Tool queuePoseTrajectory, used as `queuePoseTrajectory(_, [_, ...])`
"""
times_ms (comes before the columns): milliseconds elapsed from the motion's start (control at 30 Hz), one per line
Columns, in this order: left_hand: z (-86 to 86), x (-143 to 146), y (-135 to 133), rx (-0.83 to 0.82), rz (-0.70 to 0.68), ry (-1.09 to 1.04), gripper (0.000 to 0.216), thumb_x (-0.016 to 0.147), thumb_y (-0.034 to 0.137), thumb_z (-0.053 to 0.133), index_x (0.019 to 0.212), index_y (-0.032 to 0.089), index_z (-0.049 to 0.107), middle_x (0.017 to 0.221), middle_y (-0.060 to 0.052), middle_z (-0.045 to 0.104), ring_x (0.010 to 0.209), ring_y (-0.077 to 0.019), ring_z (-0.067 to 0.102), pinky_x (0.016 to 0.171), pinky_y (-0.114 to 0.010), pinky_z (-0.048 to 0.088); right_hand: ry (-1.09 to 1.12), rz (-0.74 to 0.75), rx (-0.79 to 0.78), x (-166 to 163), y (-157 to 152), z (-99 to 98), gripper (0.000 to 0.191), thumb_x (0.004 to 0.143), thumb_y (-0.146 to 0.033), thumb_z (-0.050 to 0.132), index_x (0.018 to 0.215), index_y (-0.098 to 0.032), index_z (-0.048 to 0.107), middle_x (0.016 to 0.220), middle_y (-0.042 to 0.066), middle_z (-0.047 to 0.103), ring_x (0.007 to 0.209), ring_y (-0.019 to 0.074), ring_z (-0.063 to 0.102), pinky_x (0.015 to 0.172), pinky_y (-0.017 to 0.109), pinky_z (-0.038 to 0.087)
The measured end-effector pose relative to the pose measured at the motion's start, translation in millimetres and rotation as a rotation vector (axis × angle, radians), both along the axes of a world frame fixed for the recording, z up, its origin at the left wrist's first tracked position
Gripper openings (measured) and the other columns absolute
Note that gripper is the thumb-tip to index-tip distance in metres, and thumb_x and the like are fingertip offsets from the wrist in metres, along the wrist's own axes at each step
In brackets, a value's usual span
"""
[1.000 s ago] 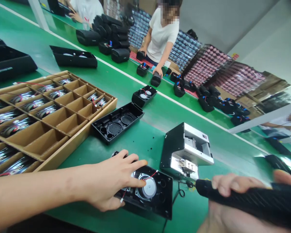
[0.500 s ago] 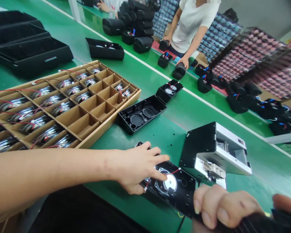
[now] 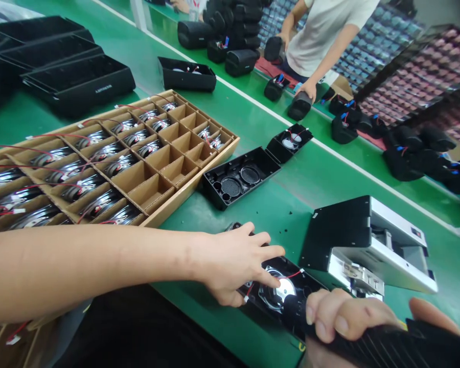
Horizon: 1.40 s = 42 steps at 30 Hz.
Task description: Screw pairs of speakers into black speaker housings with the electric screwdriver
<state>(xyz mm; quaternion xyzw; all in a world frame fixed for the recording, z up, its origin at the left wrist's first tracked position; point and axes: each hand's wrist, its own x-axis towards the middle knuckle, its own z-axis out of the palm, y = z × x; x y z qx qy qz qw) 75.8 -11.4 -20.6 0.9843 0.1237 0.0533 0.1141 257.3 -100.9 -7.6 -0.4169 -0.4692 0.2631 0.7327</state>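
My left hand (image 3: 239, 266) presses down on a black speaker housing (image 3: 291, 306) that lies on the green belt; its fingers curl over the housing's left end, beside a round silver speaker driver (image 3: 281, 291) with red wires. My right hand (image 3: 352, 319) is closed round the black ribbed handle of an electric screwdriver (image 3: 398, 345), whose front end sits over the housing next to the driver. The screwdriver's tip is hidden.
A cardboard divider tray (image 3: 164, 204) with several speaker drivers lies at the left. An empty black housing (image 3: 239, 176) and a small one (image 3: 289, 143) lie beyond. A black and silver screw feeder (image 3: 368, 245) stands at the right. Across the belt a person in white handles a speaker (image 3: 299, 106).
My right hand has brought the screwdriver left, onto the housing by the driver. My left hand stays on the housing. The view has tilted down and shifted left.
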Motion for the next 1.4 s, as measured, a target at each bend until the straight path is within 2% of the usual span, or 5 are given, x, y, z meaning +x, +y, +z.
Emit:
queuePoseTrajectory(300, [0.0, -1, -1, 0.023, -0.002, -0.019, 0.067, 0.083, 0.053, 0.078, 0.146, 0.035, 0.064, 0.153, -0.014, 0.052, 0.117, -0.0381, 0.055, 0.084, -0.050, 0.048, 0.015, 0.152, -0.078, 9, 2, -3.5, 0.043, 0.102, -0.035, 0.041, 0.065, -0.021, 0.059, 0.046, -0.003, 0.051, 0.034, 0.0131, 0.046, 0.039, 0.028, 0.044])
queuePoseTrajectory(733, [-2.7, -2, -4, 0.032, -0.001, -0.064, 0.050, 0.088, 0.050, 0.069, 0.134, 0.031, 0.070, 0.141, -0.014, 0.057, 0.105, -0.0346, 0.055, 0.076, -0.047, 0.045, -0.019, 0.468, -0.158, 14, 0, -0.2, 0.056, 0.102, -0.047, 0.038, 0.060, -0.020, 0.065, 0.045, 0.003, 0.058, 0.039, 0.0188, 0.055, 0.040, 0.031, 0.046])
queuePoseTrajectory(967, [-2.4, -1, -4, 0.028, -0.002, -0.068, 0.053, 0.087, 0.050, 0.070, 0.137, 0.031, 0.069, 0.141, -0.014, 0.057, 0.105, -0.0343, 0.055, 0.076, -0.046, 0.044, -0.109, 0.939, -0.333, 57, 1, -9.9, 0.067, 0.099, -0.070, 0.031, 0.092, -0.023, 0.080, 0.070, 0.012, 0.073, 0.065, 0.0317, 0.070, 0.062, 0.053, 0.060])
queuePoseTrajectory(1133, [-1.7, -1, -4, 0.020, 0.002, -0.061, 0.053, 0.088, 0.048, 0.069, 0.138, 0.031, 0.068, 0.142, -0.015, 0.056, 0.106, -0.0342, 0.054, 0.079, -0.044, 0.043, -0.141, 0.882, -0.187, 58, 1, -15.4, 0.064, 0.104, -0.055, 0.019, 0.100, -0.025, 0.076, 0.071, 0.008, 0.073, 0.063, 0.0262, 0.068, 0.062, 0.049, 0.061])
queuePoseTrajectory(1400, [1.5, -1, -5, 0.013, 0.003, -0.045, 0.054, 0.087, 0.048, 0.070, 0.139, 0.032, 0.069, 0.141, -0.014, 0.057, 0.105, -0.0347, 0.054, 0.077, -0.049, 0.046, -0.268, 1.010, -0.135, 48, 18, -3.6, 0.055, 0.104, -0.053, 0.034, 0.098, -0.021, 0.078, 0.070, 0.011, 0.074, 0.059, 0.0277, 0.071, 0.055, 0.044, 0.060])
